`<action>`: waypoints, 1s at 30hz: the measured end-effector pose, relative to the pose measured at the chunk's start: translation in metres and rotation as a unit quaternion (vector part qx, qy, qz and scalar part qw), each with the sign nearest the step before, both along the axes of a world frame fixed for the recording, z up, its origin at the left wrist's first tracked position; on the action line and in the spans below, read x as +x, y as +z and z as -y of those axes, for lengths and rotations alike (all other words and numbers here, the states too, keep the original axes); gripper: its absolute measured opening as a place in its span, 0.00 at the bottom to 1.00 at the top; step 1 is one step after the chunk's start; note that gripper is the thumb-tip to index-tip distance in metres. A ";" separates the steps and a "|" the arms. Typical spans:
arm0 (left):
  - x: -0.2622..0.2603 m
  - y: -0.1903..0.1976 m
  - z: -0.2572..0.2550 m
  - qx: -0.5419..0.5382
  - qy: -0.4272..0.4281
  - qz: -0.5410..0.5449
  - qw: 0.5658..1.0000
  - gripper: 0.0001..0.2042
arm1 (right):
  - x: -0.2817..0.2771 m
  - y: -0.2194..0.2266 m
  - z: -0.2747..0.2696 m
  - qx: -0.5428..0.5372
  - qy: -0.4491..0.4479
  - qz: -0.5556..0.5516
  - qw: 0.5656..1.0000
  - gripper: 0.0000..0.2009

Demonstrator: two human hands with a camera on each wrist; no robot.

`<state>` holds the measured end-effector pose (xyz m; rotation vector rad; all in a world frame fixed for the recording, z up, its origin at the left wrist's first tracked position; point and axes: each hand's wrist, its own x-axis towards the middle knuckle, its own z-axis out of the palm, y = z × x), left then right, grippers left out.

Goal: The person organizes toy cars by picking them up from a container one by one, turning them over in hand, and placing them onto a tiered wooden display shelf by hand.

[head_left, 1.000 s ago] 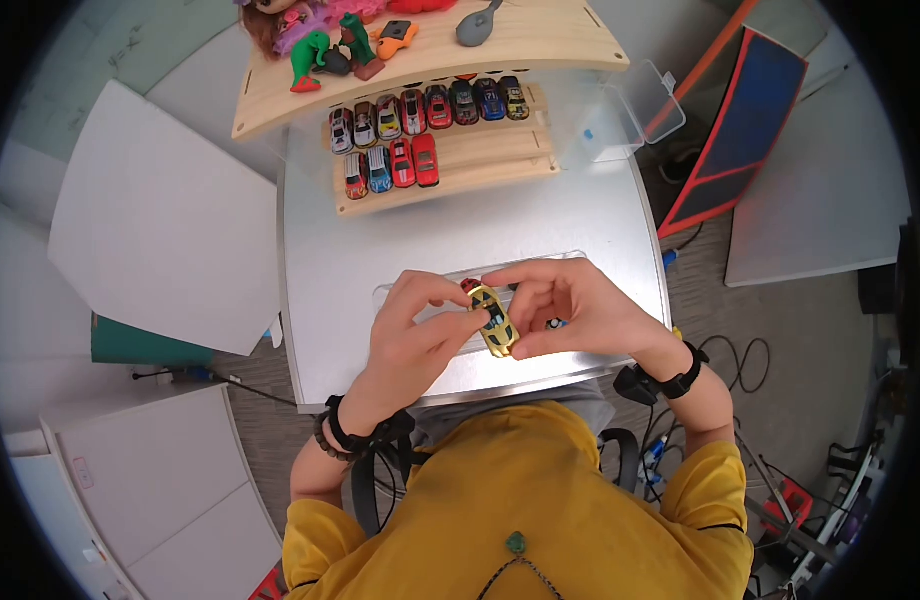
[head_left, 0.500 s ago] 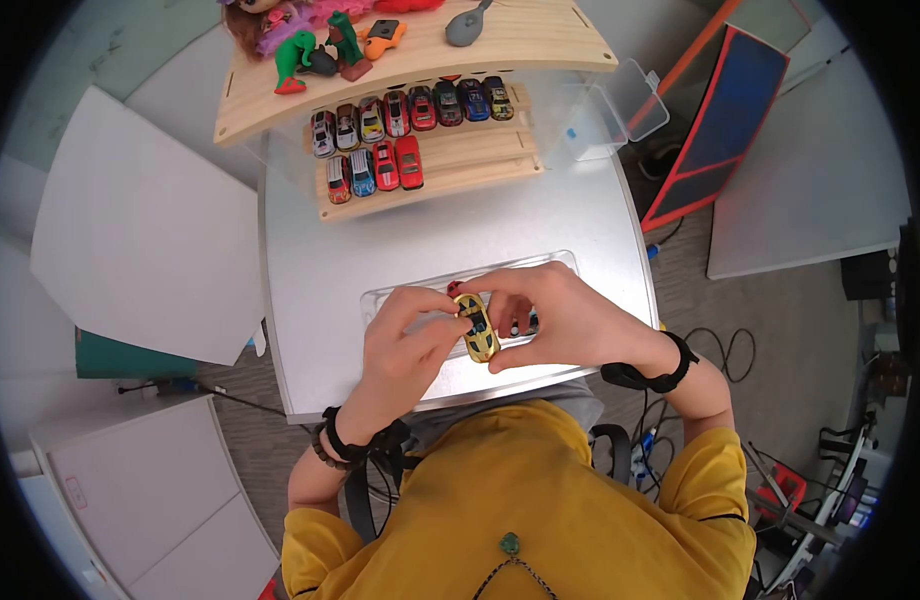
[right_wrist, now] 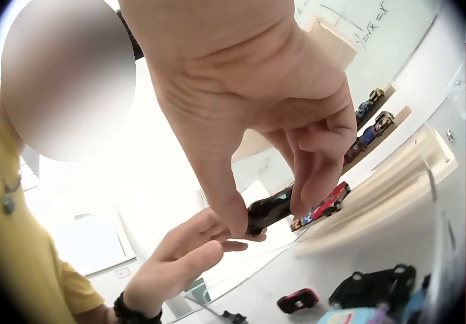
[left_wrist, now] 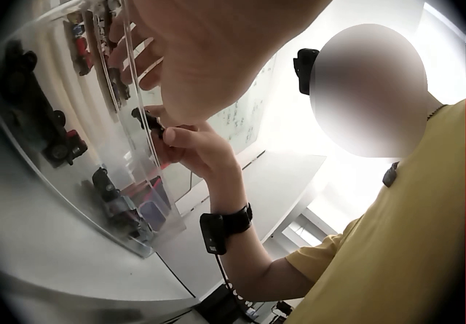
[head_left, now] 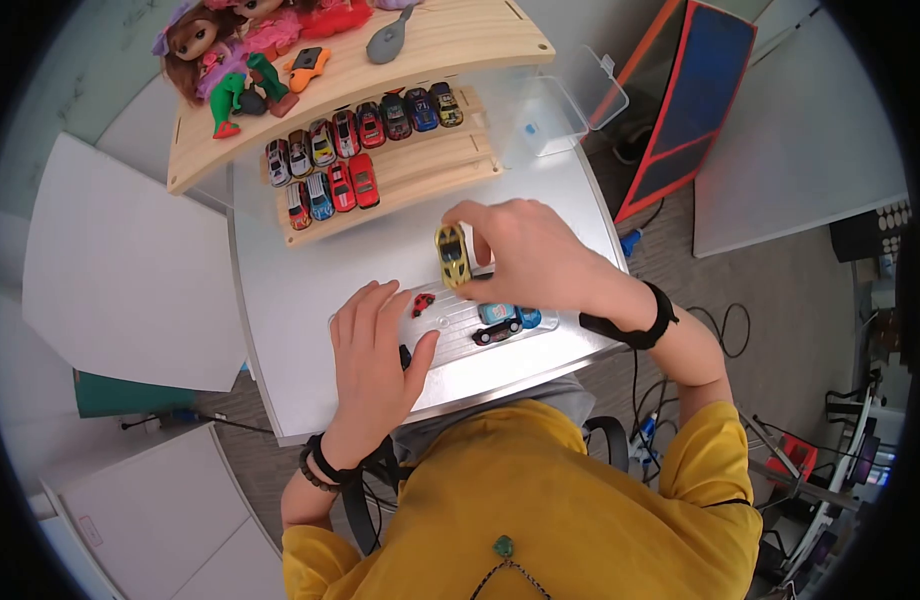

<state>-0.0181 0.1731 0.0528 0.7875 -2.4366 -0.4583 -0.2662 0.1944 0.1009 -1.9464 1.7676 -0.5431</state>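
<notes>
In the head view my right hand (head_left: 535, 255) pinches a gold toy car (head_left: 452, 256) by its ends between thumb and fingers, raised over the far edge of a clear plastic tray (head_left: 555, 322). The car's dark underside shows in the right wrist view, between thumb and fingertips. My left hand (head_left: 365, 355) holds nothing; its fingers are extended over the tray's left end, partly hiding a small black item (head_left: 406, 357). Inside the tray lie a small red toy car (head_left: 424, 304), a black toy car (head_left: 497, 332), a blue one (head_left: 529, 317) and a light-blue toy (head_left: 495, 312).
Beyond the tray stands a stepped wooden rack (head_left: 420, 180) with two rows of toy cars. The wooden shelf (head_left: 460, 55) above it carries dolls (head_left: 193, 45), small figures and a grey spoon-like toy (head_left: 388, 42). A clear open box (head_left: 558, 115) stands right of the rack.
My right hand has carried the gold car forward, away from my left hand. The left hand has let go of the car and moved left, its fingers straightening. The head view has shifted.
</notes>
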 end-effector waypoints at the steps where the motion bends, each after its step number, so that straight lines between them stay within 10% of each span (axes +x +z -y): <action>1: -0.001 -0.002 0.000 -0.002 0.003 0.001 1.000 0.23 | -0.004 -0.003 0.005 -0.013 -0.009 -0.024 1.000 0.28; 30: 0.001 -0.019 0.002 0.014 0.025 -0.030 0.999 0.28 | 0.004 -0.051 0.119 -0.036 -0.007 -0.093 0.995 0.33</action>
